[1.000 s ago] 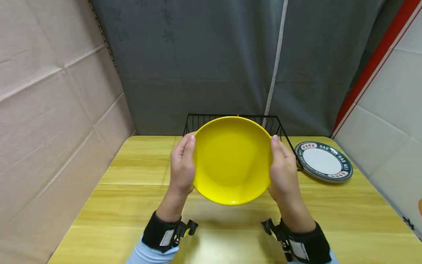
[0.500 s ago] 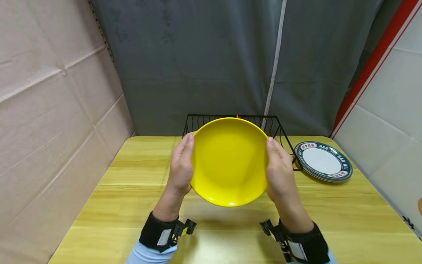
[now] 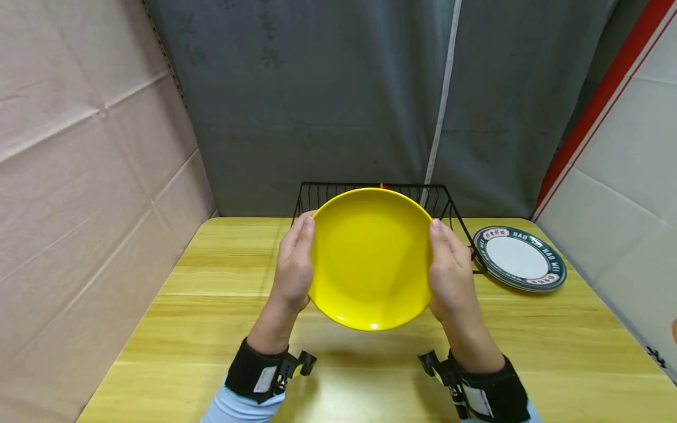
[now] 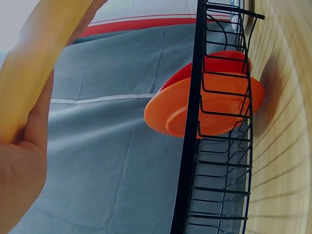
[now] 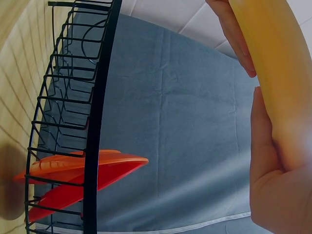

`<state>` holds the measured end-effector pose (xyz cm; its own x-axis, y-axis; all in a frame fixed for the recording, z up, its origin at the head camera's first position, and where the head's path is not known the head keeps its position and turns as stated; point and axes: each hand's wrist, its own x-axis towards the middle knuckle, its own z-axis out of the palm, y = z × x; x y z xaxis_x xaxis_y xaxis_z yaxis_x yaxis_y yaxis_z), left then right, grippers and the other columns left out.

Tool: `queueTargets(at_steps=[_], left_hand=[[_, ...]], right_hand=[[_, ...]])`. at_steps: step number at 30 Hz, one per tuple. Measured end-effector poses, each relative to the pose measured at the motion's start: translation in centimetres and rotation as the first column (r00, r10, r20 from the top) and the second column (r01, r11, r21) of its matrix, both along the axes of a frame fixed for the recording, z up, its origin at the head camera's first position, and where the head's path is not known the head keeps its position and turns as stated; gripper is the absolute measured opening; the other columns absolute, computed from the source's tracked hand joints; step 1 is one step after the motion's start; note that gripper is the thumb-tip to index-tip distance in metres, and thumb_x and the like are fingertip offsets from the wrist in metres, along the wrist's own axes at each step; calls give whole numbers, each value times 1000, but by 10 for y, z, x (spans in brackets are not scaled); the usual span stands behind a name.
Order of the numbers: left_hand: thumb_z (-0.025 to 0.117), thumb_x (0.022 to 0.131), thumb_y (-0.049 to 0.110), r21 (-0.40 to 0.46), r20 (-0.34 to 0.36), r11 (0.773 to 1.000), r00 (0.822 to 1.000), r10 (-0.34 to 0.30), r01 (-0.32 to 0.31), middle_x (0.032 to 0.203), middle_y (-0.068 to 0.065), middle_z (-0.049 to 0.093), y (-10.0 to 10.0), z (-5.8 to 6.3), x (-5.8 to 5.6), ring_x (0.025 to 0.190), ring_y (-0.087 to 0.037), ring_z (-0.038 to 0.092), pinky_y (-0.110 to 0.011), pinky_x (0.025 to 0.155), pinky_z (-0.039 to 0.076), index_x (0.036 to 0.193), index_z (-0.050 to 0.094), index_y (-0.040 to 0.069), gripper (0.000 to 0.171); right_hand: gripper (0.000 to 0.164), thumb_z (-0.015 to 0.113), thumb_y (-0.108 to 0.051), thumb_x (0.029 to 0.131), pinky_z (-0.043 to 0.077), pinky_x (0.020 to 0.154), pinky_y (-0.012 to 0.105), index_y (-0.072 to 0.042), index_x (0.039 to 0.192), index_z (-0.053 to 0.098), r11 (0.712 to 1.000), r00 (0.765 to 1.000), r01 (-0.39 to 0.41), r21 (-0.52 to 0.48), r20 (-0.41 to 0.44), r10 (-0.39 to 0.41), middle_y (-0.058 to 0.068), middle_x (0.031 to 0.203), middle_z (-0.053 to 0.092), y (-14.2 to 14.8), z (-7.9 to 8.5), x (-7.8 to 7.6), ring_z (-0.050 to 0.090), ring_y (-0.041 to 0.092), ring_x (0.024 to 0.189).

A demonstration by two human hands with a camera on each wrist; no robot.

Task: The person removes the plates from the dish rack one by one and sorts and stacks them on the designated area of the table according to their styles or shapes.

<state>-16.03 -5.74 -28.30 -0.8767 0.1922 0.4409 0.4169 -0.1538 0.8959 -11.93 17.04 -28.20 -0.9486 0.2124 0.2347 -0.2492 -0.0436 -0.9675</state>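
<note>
Raised above the table, a round yellow plate [image 3: 372, 258] faces the head camera, tilted up. My left hand [image 3: 293, 264] grips its left edge, thumb on the rim and fingers behind. On the opposite edge my right hand [image 3: 452, 273] holds it the same way. Behind the plate stands a black wire dish rack [image 3: 460, 226], mostly hidden in the head view. In the left wrist view an orange plate [image 4: 170, 109] and a red plate [image 4: 180, 75] lean in that rack. The right wrist view also shows the orange plate [image 5: 117, 157] and red plate [image 5: 114, 174] there.
On the wooden table [image 3: 211, 329], right of the rack, lies a stack of white plates with green patterned rims [image 3: 520, 258]. A grey curtain [image 3: 317, 106] hangs behind. Pale walls [image 3: 95, 205] bound the left and right sides.
The yellow plate and both hands have shifted only slightly, with the right hand a little further left than a second ago. Both hands keep their grip.
</note>
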Motion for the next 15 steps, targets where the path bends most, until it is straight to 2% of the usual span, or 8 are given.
queueTargets(at_steps=[15], left_hand=[[33,117,29,13,-19,1000,1000,15,-15,119,-4,62,2,0,0,100,-22,60,-28,82,56,139,56,1,43]], right_hand=[[50,34,-46,116,56,83,24,-10,143,57,1000,1000,5,2,4,-5,8,117,57,-1,-1,-2,56,27,100]])
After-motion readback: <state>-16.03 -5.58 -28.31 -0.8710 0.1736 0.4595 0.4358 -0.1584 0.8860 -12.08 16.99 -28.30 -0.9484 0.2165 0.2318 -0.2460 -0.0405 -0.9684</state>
